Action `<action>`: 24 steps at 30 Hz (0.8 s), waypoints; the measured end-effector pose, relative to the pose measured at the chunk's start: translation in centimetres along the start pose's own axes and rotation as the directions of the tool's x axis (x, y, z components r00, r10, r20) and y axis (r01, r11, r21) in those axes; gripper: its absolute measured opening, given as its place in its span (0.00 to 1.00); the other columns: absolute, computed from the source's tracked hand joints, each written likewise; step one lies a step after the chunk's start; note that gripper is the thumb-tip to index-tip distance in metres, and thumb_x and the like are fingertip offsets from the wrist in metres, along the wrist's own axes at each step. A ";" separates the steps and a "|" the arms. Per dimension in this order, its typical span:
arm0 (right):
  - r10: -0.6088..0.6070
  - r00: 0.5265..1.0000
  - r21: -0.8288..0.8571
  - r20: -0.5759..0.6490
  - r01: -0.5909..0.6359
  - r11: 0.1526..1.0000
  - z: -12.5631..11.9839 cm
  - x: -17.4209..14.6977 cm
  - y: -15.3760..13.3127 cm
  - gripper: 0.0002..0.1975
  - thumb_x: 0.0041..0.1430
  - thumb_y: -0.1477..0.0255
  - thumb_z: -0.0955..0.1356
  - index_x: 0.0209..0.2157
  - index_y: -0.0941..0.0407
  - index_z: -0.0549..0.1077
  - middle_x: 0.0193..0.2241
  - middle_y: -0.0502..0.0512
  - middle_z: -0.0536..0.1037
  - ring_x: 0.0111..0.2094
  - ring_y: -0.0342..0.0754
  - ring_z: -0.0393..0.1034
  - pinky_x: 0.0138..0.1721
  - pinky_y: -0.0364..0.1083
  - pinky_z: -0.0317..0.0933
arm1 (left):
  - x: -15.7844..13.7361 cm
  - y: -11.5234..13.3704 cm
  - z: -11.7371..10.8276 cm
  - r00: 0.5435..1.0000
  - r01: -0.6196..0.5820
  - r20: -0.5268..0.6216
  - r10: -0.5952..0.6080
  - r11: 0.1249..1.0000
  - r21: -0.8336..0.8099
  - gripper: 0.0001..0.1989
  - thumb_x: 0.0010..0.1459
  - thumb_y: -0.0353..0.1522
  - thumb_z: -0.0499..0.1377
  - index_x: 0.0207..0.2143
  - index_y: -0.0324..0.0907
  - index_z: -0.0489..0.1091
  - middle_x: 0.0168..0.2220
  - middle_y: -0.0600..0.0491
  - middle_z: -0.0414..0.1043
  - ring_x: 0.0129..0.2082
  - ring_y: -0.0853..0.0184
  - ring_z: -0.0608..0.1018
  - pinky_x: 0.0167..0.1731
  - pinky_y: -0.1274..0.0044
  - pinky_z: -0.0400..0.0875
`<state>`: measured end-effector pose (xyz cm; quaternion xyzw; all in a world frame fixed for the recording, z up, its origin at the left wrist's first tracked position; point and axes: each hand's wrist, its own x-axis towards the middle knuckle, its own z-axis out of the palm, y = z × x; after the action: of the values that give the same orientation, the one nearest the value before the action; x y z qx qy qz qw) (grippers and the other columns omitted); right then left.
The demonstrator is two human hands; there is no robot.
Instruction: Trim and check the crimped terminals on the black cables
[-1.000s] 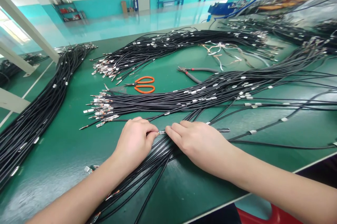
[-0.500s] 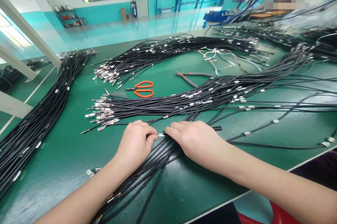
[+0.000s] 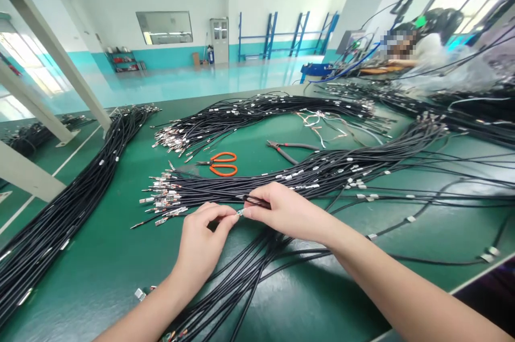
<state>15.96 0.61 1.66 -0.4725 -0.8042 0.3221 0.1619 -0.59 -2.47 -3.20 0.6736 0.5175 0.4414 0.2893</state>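
Observation:
My left hand (image 3: 203, 240) is closed in a pinch at a small shiny connector (image 3: 240, 213), its thumb and index fingertips hiding part of it. From the other side, my right hand (image 3: 287, 210) meets it with fingers closed around a short length of black cable (image 3: 258, 202). The fingertips of both hands almost touch. Below them a loose bunch of black cables (image 3: 245, 261) fans toward the lower left. Just behind lies a thick bundle of black cables (image 3: 225, 189) with white labels and bare connector ends at its left.
Orange-handled scissors (image 3: 223, 164) and grey-and-red cutting pliers (image 3: 285, 150) lie behind the middle bundle. Another cable bundle (image 3: 249, 109) curves across the back, and one (image 3: 92, 176) runs along the left. Stripped wire scraps (image 3: 322, 125) lie near the back; a person (image 3: 426, 52) is at the far right.
The camera view has tilted up. My hands have lifted off the loose cables and drawn closer together, and the right hand has turned so the cable between its fingers shows.

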 end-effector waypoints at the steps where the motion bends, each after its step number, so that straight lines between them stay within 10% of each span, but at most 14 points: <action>1: -0.014 1.000 0.024 0.013 0.013 1.000 0.0 0.3 0.0 0.14 0.52 0.70 0.62 0.17 0.58 0.58 0.16 0.43 0.53 0.20 0.38 0.47 0.20 0.39 0.43 | 0.0 0.1 0.0 1.000 0.005 -0.012 -0.005 1.000 -0.019 0.04 0.49 0.27 0.58 0.25 0.42 0.72 0.27 0.56 0.74 0.29 0.69 0.73 0.32 0.78 0.66; 15: 0.027 0.994 0.444 0.110 -0.073 0.893 0.9 0.3 1.2 0.08 0.50 0.73 0.63 0.20 0.60 0.62 0.16 0.42 0.53 0.19 0.37 0.43 0.20 0.39 0.39 | 0.2 0.4 -0.1 0.997 0.070 -0.006 -0.071 0.997 -0.036 0.04 0.48 0.26 0.60 0.24 0.43 0.73 0.25 0.57 0.73 0.28 0.70 0.73 0.32 0.79 0.65; 24: -0.014 1.000 0.340 -0.003 0.014 0.940 1.3 0.0 1.5 0.08 0.51 0.72 0.64 0.21 0.61 0.67 0.16 0.43 0.56 0.20 0.37 0.49 0.21 0.38 0.44 | 0.0 -0.5 -0.2 0.992 -0.110 0.070 0.101 0.984 0.142 0.09 0.52 0.30 0.56 0.36 0.45 0.72 0.30 0.55 0.73 0.32 0.66 0.73 0.36 0.74 0.66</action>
<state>16.21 0.66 -0.34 -0.4316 -0.7398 0.4551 0.2435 -0.98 -2.33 -3.49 0.7328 0.5026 0.3960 0.2316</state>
